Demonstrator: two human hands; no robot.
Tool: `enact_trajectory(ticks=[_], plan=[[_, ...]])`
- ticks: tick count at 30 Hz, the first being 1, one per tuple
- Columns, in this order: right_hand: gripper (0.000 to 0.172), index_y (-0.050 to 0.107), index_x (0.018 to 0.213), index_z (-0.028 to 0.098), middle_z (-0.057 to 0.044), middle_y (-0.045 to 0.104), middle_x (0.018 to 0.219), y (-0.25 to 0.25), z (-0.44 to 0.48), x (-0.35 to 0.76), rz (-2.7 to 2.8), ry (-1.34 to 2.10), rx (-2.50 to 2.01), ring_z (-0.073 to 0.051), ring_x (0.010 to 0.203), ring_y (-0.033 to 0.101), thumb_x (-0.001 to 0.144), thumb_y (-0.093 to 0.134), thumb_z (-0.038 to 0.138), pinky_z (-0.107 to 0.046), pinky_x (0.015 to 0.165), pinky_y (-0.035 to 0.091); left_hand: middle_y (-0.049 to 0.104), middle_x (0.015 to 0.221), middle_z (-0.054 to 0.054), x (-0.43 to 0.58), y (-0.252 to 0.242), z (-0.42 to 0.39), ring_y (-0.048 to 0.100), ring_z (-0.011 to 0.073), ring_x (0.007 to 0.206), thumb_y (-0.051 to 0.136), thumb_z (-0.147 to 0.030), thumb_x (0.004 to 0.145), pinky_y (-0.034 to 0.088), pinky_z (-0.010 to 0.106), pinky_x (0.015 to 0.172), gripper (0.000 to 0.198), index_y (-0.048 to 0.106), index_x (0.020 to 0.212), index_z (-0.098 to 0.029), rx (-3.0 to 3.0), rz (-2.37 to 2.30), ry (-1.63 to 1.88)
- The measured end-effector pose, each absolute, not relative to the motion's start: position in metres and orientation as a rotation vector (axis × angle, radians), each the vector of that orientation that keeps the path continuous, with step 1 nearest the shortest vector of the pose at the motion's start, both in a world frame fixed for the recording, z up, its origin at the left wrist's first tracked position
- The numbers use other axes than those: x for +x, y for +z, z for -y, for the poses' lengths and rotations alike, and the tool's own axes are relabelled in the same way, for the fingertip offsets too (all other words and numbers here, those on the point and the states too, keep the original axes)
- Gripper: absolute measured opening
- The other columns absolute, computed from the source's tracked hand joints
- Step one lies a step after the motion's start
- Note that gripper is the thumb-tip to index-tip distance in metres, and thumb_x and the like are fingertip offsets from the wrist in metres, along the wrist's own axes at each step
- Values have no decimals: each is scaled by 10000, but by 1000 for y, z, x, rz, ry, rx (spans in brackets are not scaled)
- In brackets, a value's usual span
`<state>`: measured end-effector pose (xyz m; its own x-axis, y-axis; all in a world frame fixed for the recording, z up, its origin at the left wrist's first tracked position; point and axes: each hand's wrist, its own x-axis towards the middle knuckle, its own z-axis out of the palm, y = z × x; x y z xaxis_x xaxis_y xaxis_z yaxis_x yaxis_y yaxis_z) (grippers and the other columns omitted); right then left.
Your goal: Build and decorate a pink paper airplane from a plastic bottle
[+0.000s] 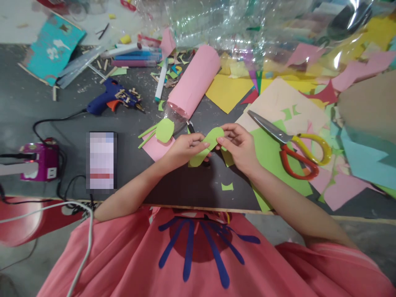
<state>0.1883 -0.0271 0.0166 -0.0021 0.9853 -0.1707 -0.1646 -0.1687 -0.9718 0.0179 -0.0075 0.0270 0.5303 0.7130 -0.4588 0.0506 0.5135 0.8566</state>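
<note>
Between both hands is a green paper cutout point(206, 147), long with rounded ends, tilted up to the right. My left hand point(188, 148) pinches its left side with thumb and fingers. At its upper right end, my right hand point(236, 142) grips it between thumb and fingertips. To the left lies a rounded green paper piece point(165, 130) beside thin green strips point(147, 136), over a pink paper piece point(154, 149). A dark pen-like object point(190, 126) is partly hidden behind my left hand. Just beyond, a plastic bottle wrapped in pink paper point(196, 80) lies on its side.
Scissors point(286, 142) with yellow and red handles lie on green paper point(269, 150) at right. A blue glue gun point(107, 97), a phone point(102, 161) and a purple power adapter point(40, 162) are at left. Clear plastic point(210, 29) and markers point(136, 57) lie at the back.
</note>
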Motion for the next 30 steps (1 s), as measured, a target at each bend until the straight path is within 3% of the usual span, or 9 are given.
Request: enact_trajectory(ticks=[6,25,30], plan=[[420,543,630,195,52,597,501,22,26,191,998,1497,-1286,-67,405,544,627,769,549,-168,354,424,698,659,9,16,23,7,679,122,580,742,-497,692,533,206,548,392,559,726,-151,958,-915,474],[424,520,596,184,40,604,469,20,27,193,964,1516,-1280,-62,370,530,648,767,524,-154,334,389,710,647,27,14,27,5,680,124,583,801,-497,608,526,190,527,429,600,689,-127,887,-906,441],[430,533,579,176,42,608,454,23,27,191,946,1499,-1303,-52,353,519,633,773,529,-145,329,382,699,628,22,15,31,4,670,113,571,785,-445,651,515,179,523,387,574,686,-122,903,-934,419]])
